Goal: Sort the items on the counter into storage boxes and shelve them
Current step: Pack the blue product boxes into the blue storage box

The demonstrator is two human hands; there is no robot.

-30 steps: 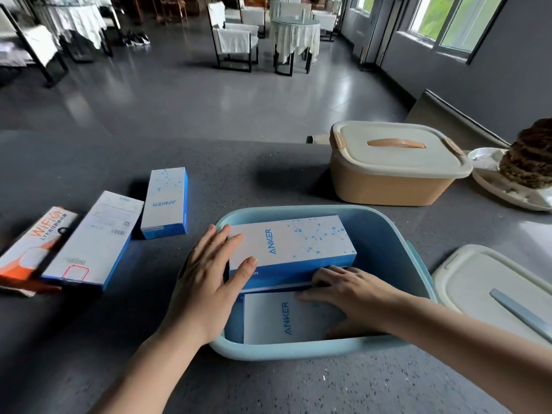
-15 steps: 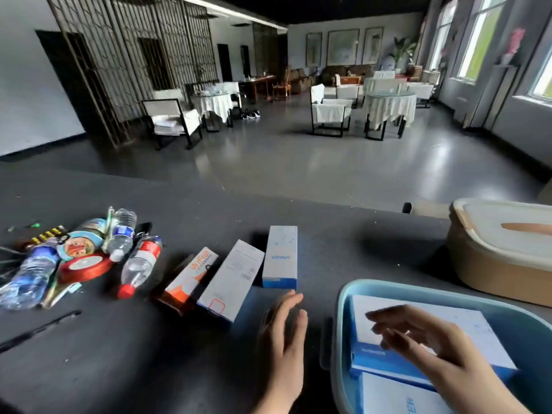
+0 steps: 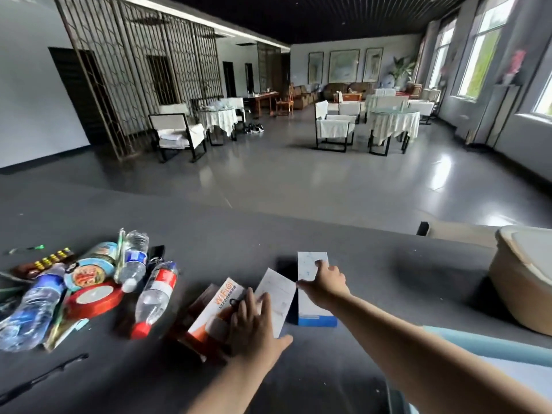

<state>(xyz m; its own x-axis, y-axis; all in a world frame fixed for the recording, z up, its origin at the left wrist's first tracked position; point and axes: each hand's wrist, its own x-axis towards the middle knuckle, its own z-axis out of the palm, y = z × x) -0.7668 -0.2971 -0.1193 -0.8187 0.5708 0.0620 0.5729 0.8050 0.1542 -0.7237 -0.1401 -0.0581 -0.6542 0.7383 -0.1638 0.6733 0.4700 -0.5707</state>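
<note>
Three cardboard cartons lie lengthwise ahead: the white-and-blue box (image 3: 312,291) is gripped by the right hand (image 3: 325,283), while the orange-and-white box (image 3: 216,309) and the long white box (image 3: 276,297) are covered by the flat, spread left hand (image 3: 254,327).

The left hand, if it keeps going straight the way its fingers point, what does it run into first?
The left hand already lies over the orange WiFi box and the white box. Its fingers point up and slightly right, so beyond the white box it would probably meet bare counter, though depth is hard to judge.

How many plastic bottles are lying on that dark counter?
3, all at the left: a blue-label bottle nearest the edge, a smaller one behind the red tape roll, and a red-capped bottle beside it. The clutter may hide more.
</note>
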